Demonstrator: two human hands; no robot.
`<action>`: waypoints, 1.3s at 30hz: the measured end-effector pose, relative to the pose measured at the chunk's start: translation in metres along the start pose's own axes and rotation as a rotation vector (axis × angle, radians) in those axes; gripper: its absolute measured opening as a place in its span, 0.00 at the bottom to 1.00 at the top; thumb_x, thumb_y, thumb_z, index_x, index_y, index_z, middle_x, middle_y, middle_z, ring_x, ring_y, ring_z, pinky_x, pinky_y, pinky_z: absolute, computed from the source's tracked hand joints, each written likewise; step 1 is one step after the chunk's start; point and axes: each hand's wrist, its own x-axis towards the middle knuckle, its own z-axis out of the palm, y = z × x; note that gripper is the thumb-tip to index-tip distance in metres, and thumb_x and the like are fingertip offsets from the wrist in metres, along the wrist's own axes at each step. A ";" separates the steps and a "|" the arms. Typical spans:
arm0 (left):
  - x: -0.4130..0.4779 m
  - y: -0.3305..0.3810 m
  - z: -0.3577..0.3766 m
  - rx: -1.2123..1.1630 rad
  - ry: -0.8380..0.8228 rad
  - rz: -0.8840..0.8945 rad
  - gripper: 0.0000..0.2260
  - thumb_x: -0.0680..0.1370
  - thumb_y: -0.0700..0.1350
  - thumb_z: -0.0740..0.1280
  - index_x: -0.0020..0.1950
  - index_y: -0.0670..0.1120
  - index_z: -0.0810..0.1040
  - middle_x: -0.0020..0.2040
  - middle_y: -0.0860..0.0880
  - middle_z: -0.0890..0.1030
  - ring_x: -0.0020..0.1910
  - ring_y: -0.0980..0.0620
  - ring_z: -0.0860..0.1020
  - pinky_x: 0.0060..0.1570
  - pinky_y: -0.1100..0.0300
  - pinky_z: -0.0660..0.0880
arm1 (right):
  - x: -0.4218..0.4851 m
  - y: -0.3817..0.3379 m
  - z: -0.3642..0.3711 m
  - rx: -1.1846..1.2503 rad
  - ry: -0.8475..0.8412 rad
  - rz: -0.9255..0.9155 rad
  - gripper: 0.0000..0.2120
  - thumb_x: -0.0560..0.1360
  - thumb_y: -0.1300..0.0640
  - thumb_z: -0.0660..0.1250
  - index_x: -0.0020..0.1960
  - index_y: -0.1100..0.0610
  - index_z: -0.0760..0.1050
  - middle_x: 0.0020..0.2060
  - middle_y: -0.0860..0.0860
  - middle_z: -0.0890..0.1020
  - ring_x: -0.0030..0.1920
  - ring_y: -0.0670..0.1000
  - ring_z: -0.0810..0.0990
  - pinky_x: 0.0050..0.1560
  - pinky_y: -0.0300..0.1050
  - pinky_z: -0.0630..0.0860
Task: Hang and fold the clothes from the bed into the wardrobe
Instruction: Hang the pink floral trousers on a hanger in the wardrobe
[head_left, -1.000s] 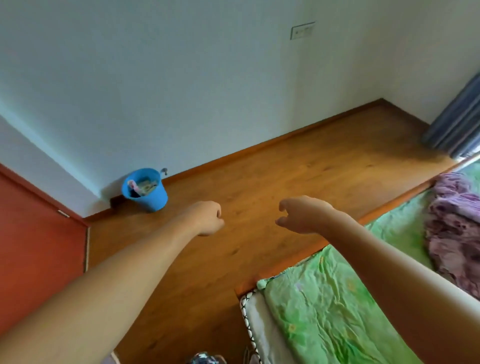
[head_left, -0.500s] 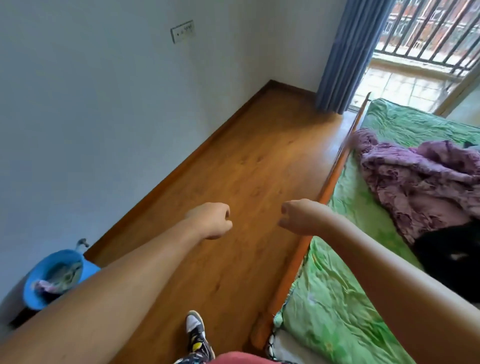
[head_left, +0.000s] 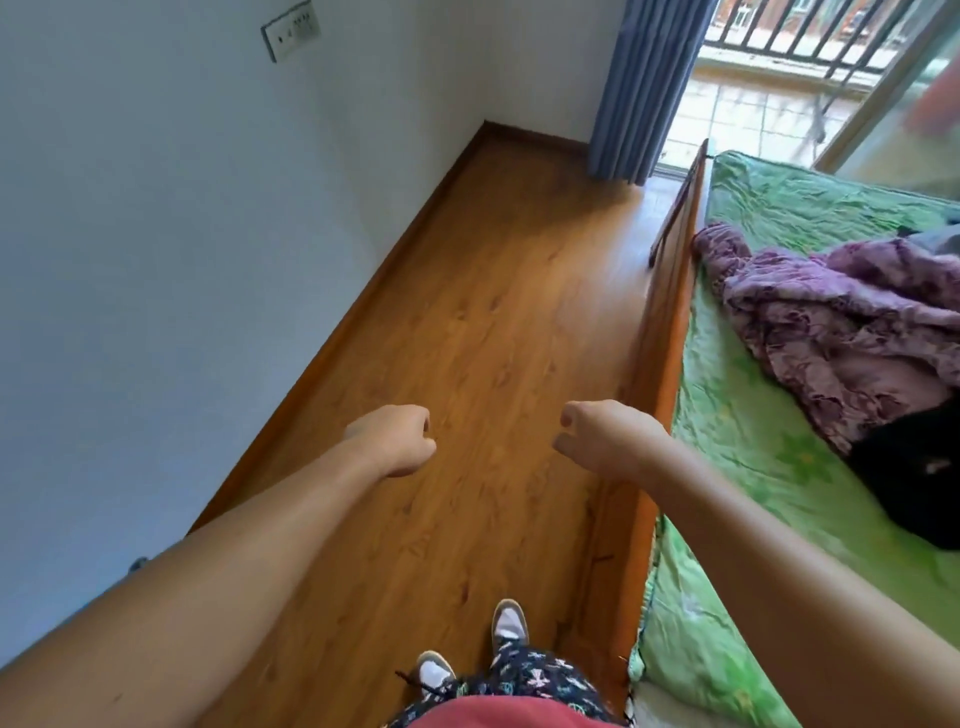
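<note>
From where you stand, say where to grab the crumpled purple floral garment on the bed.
Grip the crumpled purple floral garment by its bunched left edge, likely right hand over the wooden bed rail: that edge lies free on the green sheet; the near end meets a black garment.

Your hands: two, left hand and right hand
Your shoes: two
Clothes: two, purple garment, black garment

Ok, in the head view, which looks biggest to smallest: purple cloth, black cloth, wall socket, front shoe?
Biggest: purple cloth.
Next: black cloth, though the edge cuts it off.
Last: wall socket and front shoe look about alike, so I won't rank them.
</note>
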 end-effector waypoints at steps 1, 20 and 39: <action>0.012 0.008 -0.006 -0.003 -0.013 0.033 0.14 0.82 0.52 0.62 0.66 0.52 0.75 0.60 0.52 0.80 0.52 0.53 0.79 0.51 0.54 0.81 | 0.004 0.009 -0.002 0.012 -0.002 0.027 0.19 0.81 0.41 0.59 0.65 0.52 0.73 0.48 0.48 0.77 0.46 0.53 0.76 0.40 0.44 0.74; 0.287 0.328 -0.157 0.174 -0.055 0.479 0.15 0.82 0.53 0.63 0.67 0.51 0.75 0.60 0.52 0.81 0.51 0.54 0.80 0.47 0.60 0.79 | 0.141 0.297 -0.147 0.298 0.142 0.441 0.20 0.80 0.39 0.59 0.62 0.52 0.73 0.61 0.55 0.79 0.61 0.58 0.78 0.57 0.53 0.77; 0.567 0.625 -0.217 0.644 -0.308 1.068 0.09 0.76 0.51 0.61 0.50 0.48 0.76 0.49 0.47 0.80 0.47 0.43 0.78 0.48 0.48 0.79 | 0.237 0.499 -0.185 0.727 0.093 1.100 0.16 0.79 0.42 0.60 0.60 0.51 0.73 0.62 0.55 0.79 0.62 0.58 0.78 0.55 0.51 0.73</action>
